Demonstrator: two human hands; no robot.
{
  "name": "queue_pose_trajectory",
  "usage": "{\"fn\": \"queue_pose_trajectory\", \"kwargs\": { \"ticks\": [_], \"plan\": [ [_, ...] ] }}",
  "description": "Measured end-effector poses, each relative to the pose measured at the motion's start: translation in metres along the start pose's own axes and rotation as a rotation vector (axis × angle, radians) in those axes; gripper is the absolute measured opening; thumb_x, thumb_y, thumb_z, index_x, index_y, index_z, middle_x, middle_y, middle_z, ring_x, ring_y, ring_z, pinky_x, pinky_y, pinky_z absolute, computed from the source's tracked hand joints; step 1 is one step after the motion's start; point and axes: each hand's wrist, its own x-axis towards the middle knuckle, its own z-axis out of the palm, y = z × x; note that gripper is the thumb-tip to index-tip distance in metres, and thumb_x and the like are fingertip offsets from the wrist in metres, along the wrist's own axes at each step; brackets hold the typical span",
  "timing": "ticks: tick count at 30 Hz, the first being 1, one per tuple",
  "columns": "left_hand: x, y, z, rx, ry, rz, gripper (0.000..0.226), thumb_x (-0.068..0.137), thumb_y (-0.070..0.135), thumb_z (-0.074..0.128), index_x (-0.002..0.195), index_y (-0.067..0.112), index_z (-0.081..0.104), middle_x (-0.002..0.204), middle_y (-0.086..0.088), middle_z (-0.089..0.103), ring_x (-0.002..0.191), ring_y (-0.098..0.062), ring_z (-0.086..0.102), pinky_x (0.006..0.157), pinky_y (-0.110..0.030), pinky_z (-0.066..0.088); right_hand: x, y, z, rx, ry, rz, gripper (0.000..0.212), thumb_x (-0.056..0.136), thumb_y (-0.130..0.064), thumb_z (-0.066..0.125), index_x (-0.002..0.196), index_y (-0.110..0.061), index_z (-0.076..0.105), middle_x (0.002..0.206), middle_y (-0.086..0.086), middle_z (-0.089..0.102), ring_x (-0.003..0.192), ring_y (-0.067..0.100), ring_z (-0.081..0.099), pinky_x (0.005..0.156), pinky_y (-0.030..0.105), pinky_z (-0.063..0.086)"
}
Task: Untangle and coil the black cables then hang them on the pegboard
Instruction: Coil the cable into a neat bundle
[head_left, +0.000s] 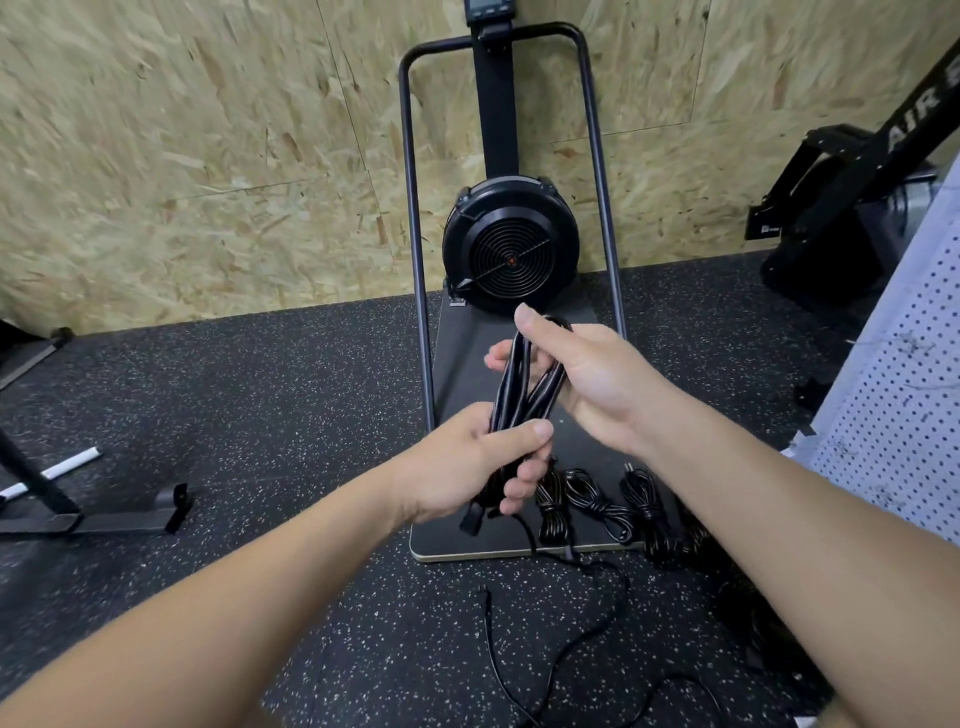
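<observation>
Two bare hands hold one black cable coil (524, 389) in the middle of the view, above the dark base plate (457, 364) of a fan exercise machine (511, 244).

At 9 o'clock from the hands, a black metal foot (130, 519) of some equipment lies on the speckled rubber floor (260, 415), with a white bar (57, 470) just beside it.

The left hand (467, 467) grips the lower end of the coil: the thumb lies across the strands and the fingers curl around them from below. A black plug (471, 519) hangs just under this hand. The right hand (587, 379) is at 1 o'clock from the left one and pinches the upper loop of the coil, thumb on top, fingers behind the strands. The loops run tilted between the two hands.

At 5 o'clock from the left hand, several tied cable bundles (597, 506) lie on the near edge of the base plate, close together. A loose black cable (571, 639) runs from there over the floor toward 6 o'clock, with one free end (484, 592) apart from the plate.

At 3 o'clock, the white pegboard (904, 415) stands tilted at the right edge. Behind it, at 2 o'clock, another black machine (841, 182) leans near the chipboard wall (208, 156).
</observation>
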Motion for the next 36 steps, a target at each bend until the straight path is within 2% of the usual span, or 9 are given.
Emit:
{"fn": "queue_pose_trajectory", "kwargs": {
  "ticks": [8,11,14,19,22,26,29,33,36],
  "plan": [
    [0.011,0.001,-0.03,-0.193,0.443,0.12,0.026,0.114,0.027,0.058,0.097,0.01,0.066,0.082,-0.009,0.063,0.071,-0.021,0.061,0.067,-0.031,0.057,0.0,0.048,-0.031,-0.189,-0.353,0.25,0.068,0.107,-0.067,0.051,0.149,-0.013,0.061,0.141,0.009,0.073,0.136,0.023,0.067,0.126,0.051,0.037],
    [0.014,0.001,-0.042,-0.353,0.543,0.144,0.02,0.113,0.024,0.061,0.102,0.008,0.065,0.086,-0.007,0.064,0.074,-0.019,0.064,0.073,-0.031,0.06,-0.009,0.067,-0.027,-0.417,-0.456,0.283,0.047,0.105,-0.049,0.07,0.141,-0.019,0.065,0.135,-0.001,0.076,0.132,0.011,0.067,0.126,0.04,0.037],
    [0.016,-0.007,-0.052,-0.376,0.596,0.159,0.013,0.112,0.02,0.062,0.108,0.008,0.064,0.086,-0.003,0.058,0.072,-0.016,0.054,0.069,-0.03,0.052,-0.007,0.07,-0.023,-0.549,-0.342,0.154,0.033,0.094,-0.024,0.088,0.12,-0.012,0.073,0.102,0.002,0.08,0.091,0.012,0.073,0.095,0.028,0.052],
    [0.019,-0.02,-0.069,-0.237,0.77,0.147,0.012,0.109,0.02,0.065,0.108,0.008,0.068,0.082,-0.004,0.055,0.069,-0.019,0.047,0.065,-0.034,0.046,-0.003,0.059,-0.005,-0.736,-0.117,-0.057,0.005,0.097,-0.017,0.075,0.096,-0.017,0.08,0.081,0.007,0.079,0.063,0.016,0.068,0.068,0.043,0.06],
    [0.017,-0.024,-0.065,0.03,0.746,0.052,0.024,0.106,0.03,0.067,0.093,0.01,0.067,0.075,-0.01,0.054,0.067,-0.025,0.045,0.064,-0.041,0.04,-0.005,0.057,0.006,-0.919,-0.012,-0.214,0.01,0.1,-0.028,0.07,0.095,-0.03,0.078,0.079,-0.009,0.076,0.059,0.004,0.061,0.067,0.044,0.06],
    [0.012,-0.021,-0.042,0.089,0.458,-0.127,0.055,0.108,0.058,0.059,0.078,0.012,0.061,0.08,-0.015,0.052,0.067,-0.024,0.041,0.06,-0.034,0.034,-0.004,0.056,0.015,-0.367,0.098,0.008,0.023,0.101,-0.024,0.079,0.113,-0.007,0.072,0.078,0.008,0.077,0.059,0.018,0.06,0.061,0.035,0.054],
    [0.011,-0.017,-0.04,-0.117,0.408,-0.282,0.064,0.095,0.083,0.058,0.067,0.025,0.061,0.077,-0.003,0.057,0.065,-0.014,0.044,0.058,-0.027,0.033,-0.004,0.04,0.008,-0.005,-0.129,0.198,0.037,0.098,-0.017,0.08,0.127,0.005,0.069,0.101,0.013,0.077,0.074,0.014,0.062,0.078,0.029,0.056],
    [0.012,-0.018,-0.055,-0.128,0.539,-0.311,0.059,0.096,0.079,0.06,0.077,0.024,0.065,0.075,-0.001,0.057,0.057,-0.014,0.045,0.054,-0.027,0.033,-0.002,0.028,-0.016,-0.237,-0.346,0.164,0.039,0.096,0.003,0.076,0.132,-0.004,0.065,0.122,0.02,0.079,0.104,0.022,0.071,0.093,0.033,0.051],
    [0.012,-0.021,-0.061,-0.078,0.625,-0.279,0.046,0.102,0.064,0.066,0.092,0.019,0.067,0.077,-0.006,0.061,0.055,-0.016,0.05,0.049,-0.025,0.038,0.001,0.028,-0.021,-0.4,-0.194,0.034,0.025,0.09,0.002,0.084,0.112,0.0,0.073,0.101,0.017,0.082,0.081,0.022,0.07,0.077,0.037,0.051]
  ]
}}
